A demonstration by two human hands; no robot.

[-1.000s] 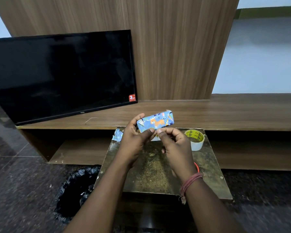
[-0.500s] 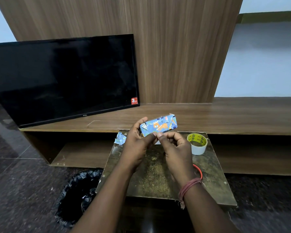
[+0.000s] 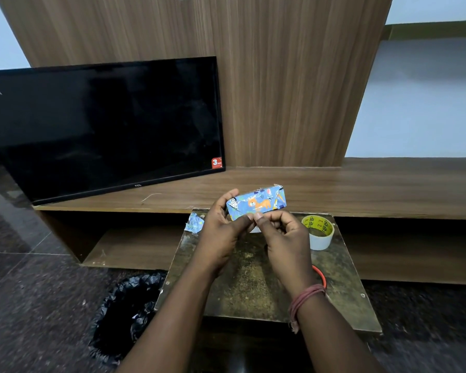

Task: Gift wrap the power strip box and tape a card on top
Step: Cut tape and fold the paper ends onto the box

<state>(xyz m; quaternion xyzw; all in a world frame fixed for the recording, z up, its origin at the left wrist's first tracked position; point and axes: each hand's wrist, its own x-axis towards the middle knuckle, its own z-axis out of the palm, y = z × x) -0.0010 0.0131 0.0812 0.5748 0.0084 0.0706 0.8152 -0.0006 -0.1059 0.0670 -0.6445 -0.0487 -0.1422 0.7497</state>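
The box (image 3: 256,204), already covered in blue animal-print paper, is held up in the air over the far edge of the small table (image 3: 253,286), not resting on it. The left hand (image 3: 221,232) grips its left end, fingers curled behind and thumb along the lower front edge. The right hand (image 3: 285,238) has its fingers curled in, thumb and forefinger pinched at the box's lower edge right beside the left thumb; they seem to be pressing or picking at something small there, perhaps a bit of tape, but I cannot tell what.

My guess is the seam is being finished off. To do that well, keep the box steady with the left hand, rub the tape flat along the edge, and check the folded right end, which looks slightly lifted. The tape roll (image 3: 318,232) stands near the table's far right corner, a paper scrap (image 3: 195,222) at the far left corner. I see no card.
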